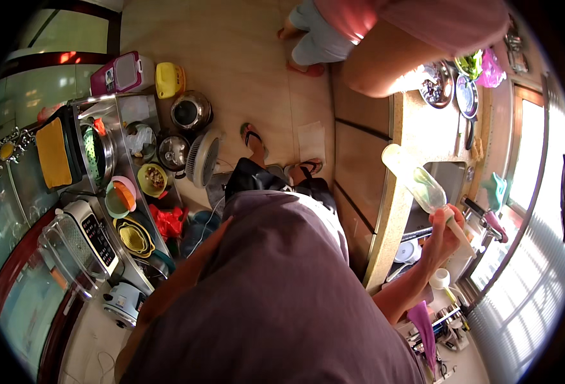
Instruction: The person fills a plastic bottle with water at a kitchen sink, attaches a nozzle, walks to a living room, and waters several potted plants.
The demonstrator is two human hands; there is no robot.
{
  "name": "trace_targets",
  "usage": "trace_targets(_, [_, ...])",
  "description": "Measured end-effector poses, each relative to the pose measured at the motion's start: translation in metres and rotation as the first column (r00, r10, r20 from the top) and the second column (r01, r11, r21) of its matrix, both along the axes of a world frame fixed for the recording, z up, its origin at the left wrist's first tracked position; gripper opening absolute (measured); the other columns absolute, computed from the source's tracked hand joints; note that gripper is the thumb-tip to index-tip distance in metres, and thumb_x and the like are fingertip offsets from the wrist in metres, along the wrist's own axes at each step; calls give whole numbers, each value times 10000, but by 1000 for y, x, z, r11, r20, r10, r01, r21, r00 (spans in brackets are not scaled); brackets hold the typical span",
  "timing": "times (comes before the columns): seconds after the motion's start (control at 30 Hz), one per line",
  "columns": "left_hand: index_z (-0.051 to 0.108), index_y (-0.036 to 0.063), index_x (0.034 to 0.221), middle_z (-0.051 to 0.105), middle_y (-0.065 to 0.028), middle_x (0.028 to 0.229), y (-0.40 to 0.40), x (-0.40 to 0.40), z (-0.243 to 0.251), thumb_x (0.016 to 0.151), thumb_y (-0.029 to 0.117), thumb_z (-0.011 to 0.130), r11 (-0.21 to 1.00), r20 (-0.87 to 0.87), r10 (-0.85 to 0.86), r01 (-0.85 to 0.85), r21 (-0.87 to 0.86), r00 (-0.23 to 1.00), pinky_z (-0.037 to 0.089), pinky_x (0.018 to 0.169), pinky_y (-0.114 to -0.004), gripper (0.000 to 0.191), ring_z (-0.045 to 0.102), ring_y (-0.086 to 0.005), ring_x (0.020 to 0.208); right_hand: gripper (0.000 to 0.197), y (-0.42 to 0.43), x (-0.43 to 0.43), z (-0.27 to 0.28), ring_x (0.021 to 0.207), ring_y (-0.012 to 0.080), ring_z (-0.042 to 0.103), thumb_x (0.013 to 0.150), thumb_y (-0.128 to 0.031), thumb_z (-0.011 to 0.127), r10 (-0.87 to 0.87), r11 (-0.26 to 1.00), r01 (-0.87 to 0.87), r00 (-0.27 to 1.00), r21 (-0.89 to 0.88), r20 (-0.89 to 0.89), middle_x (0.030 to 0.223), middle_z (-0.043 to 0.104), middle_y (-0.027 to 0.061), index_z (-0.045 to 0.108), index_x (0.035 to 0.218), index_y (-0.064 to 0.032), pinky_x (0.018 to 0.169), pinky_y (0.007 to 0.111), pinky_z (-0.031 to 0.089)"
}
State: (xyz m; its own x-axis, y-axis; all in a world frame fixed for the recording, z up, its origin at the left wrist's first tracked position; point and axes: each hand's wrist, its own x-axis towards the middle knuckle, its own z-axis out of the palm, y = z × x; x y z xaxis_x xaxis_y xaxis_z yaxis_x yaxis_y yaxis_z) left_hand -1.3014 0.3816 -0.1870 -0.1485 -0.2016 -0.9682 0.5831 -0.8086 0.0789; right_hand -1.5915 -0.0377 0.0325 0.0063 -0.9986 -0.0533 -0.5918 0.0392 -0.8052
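Observation:
My right hand (443, 233) grips a long, see-through bottle-like container (424, 185) by its narrow end, above the counter edge and the sink (443, 180). The wide end of the container points up and left, pale and glaring in the light. A pale, stick-like part (461, 235) extends past my fingers on the other side; I cannot tell whether it belongs to the container. My left hand (224, 225) hangs at my side against the shirt, mostly hidden by it, so its fingers cannot be made out. A black faucet (477, 209) stands behind the sink.
Another person's arm (383, 67) reaches over the counter (417, 125) near a metal bowl (438, 89) and a pan (467, 98). At left, a metal shelf (124, 122) holds bowls and baskets. A fan (203, 156) and pots (191, 110) stand on the floor.

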Motion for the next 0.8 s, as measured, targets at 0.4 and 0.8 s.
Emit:
trace_targets(0.4, [560,13,1422,610,-159,1395,51,57,-25,997,616,507,989,-100,141,-137,49,985,438,1062,-375,740,575,-296,1249,367,16,115,16,873,133,621,915,-200,777,88,996,-91,991,-27,-99,1009,662,76,632,1167,24,780,253,517])
trace_targets(0.8, [553,15,1435,616,-142,1392,64,75,-37,998,632,504,975,-157,207,-190,114,966,444,1056,-376,758,589,-284,1230,385,27,121,15,870,104,598,906,-196,784,70,997,-75,989,-36,-129,1000,650,38,636,1197,8,757,252,491])
